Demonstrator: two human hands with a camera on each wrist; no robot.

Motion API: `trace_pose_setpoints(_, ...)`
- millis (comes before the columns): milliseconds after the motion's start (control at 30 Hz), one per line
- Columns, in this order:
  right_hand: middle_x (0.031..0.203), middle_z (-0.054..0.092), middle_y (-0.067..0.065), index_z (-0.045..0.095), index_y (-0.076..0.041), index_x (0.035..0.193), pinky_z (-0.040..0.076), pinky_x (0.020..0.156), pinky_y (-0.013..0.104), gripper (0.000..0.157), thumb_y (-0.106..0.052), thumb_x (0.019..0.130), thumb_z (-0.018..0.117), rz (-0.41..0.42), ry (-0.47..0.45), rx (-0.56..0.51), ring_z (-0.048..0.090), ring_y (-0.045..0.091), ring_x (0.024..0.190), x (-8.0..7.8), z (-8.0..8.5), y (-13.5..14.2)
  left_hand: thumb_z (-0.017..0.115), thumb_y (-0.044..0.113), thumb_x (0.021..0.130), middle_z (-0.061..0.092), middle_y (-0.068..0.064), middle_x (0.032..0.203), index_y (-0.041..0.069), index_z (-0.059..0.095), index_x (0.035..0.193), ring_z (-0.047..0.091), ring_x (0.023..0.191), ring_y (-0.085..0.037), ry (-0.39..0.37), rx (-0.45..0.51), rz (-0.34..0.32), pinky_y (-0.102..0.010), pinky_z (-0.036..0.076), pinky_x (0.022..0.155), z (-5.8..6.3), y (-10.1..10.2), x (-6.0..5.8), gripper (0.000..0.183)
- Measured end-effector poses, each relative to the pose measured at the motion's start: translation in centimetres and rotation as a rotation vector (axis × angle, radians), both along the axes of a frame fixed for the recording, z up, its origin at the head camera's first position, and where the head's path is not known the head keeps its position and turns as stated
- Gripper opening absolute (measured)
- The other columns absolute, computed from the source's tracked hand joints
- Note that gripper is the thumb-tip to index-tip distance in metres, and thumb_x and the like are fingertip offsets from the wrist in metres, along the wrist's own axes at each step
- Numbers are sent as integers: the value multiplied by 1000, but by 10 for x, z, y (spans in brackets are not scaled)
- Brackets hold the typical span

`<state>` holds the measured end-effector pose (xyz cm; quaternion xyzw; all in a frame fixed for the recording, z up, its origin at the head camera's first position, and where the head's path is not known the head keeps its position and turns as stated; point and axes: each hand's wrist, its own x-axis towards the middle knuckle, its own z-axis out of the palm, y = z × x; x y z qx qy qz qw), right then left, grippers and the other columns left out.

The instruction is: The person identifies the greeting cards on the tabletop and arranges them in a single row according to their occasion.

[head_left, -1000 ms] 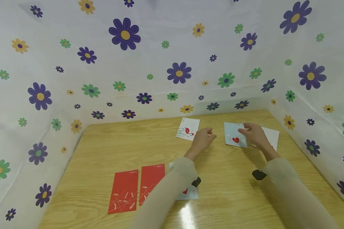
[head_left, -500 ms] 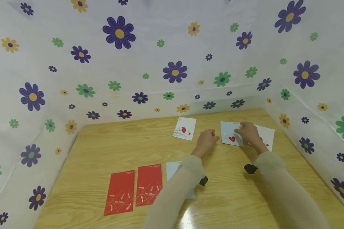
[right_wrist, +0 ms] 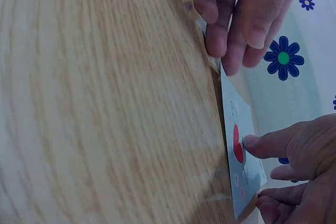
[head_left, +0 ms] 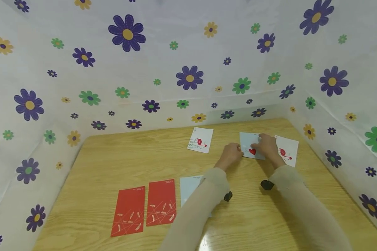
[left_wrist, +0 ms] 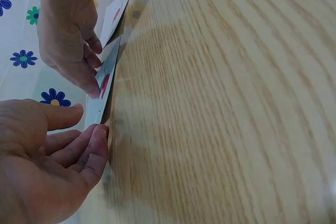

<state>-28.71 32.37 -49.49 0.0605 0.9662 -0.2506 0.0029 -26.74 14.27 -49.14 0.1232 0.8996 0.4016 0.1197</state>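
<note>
Counter [head_left: 94, 164], left to right. Left of the fingers of your left hand [head_left: 230, 156], nearer you: red card [head_left: 127, 211], second red card [head_left: 161, 202], pale blue card [head_left: 188, 185] partly hidden by your sleeve [head_left: 201, 205]. Left of those fingers, slightly farther off: flamingo card [head_left: 200, 140]. Those fingers: loosely bent, thumb apart, at the left edge of the heart card [head_left: 247, 140]. Your right hand [head_left: 267, 144] pinches that card. Just right of its fingers: other flamingo card [head_left: 287, 150].

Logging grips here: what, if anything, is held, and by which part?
The right hand holds the pale blue heart card by its right side; the left hand is at the left edge, grip unclear.
</note>
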Motion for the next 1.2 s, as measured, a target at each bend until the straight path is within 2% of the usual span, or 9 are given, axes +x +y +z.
trace_pose_setpoints(100, 140, 50, 40, 49, 19, 138, 39, 110, 62, 63, -17, 92, 73, -7, 28, -7, 45, 56, 131, 1, 0, -4, 66, 8, 100, 48, 3, 68, 7, 58, 77, 42, 60, -9, -49, 66, 11, -21, 35, 56, 2, 2, -1, 25)
trace_pose_setpoints(200, 138, 52, 40, 51, 20, 135, 38, 110, 61, 59, -14, 92, 73, -9, 57, -31, 46, 55, 131, 2, 0, -7, 65, 6, 100, 45, 1, 64, 5, 52, 71, 38, 56, -10, -116, 148, 52, -22, 32, 53, 4, 3, 1, 33)
trace_pose_setpoints(300, 137, 53, 40, 53, 21, 133, 37, 112, 61, 56, -11, 92, 73, -17, 80, -63, 47, 55, 130, 3, 0, -10, 65, 6, 99, 65, -4, 86, -5, 70, 94, 51, 69, -11, -177, 248, 118, -23, 44, 64, 8, 5, 5, 13)
trace_pose_setpoints(433, 136, 53, 40, 54, 22, 131, 37, 111, 61, 54, -11, 92, 72, -33, 80, -82, 48, 55, 129, 3, 2, -13, 67, 4, 97, 64, -16, 136, -10, 59, 137, 65, 105, -19, -255, 395, 209, -34, 52, 98, 10, 10, 9, 43)
trace_pose_setpoints(600, 136, 53, 40, 53, 23, 132, 40, 110, 59, 57, -12, 91, 73, -23, 53, -84, 50, 54, 129, 3, 4, -16, 69, -2, 95, 68, -23, 125, -15, 51, 141, 73, 100, -28, -327, 513, 296, -39, 55, 98, 1, 14, 9, 51)
trace_pose_setpoints(800, 137, 52, 41, 52, 23, 132, 40, 109, 60, 59, -14, 91, 75, -6, 40, -90, 49, 55, 129, 4, 7, -19, 73, -3, 92, 75, -15, 84, -14, 68, 115, 75, 82, -25, -292, 514, 320, -30, 60, 76, -6, 12, 9, 27)
trace_pose_setpoints(900, 138, 51, 41, 51, 22, 134, 41, 109, 60, 61, -16, 92, 74, -5, 25, -95, 49, 55, 130, 7, 7, -22, 76, -3, 89, 73, -11, 76, -11, 73, 106, 71, 76, -21, -279, 467, 327, -33, 58, 78, -6, 11, 9, 20)
trace_pose_setpoints(1033, 142, 48, 40, 47, 20, 138, 40, 110, 60, 64, -19, 94, 72, -18, 7, -131, 46, 54, 132, 10, 7, -20, 75, -5, 88, 74, -9, 81, -10, 71, 118, 68, 79, -18, -279, 427, 311, -38, 57, 89, -6, 11, 10, 31)
trace_pose_setpoints(1200, 144, 46, 41, 38, 18, 147, 40, 110, 60, 67, -24, 100, 61, -59, -14, -234, 45, 55, 134, 9, 3, -8, 69, -10, 90, 73, -12, 104, -7, 67, 127, 70, 91, -21, -283, 483, 246, -34, 58, 88, 0, 6, 17, 37)
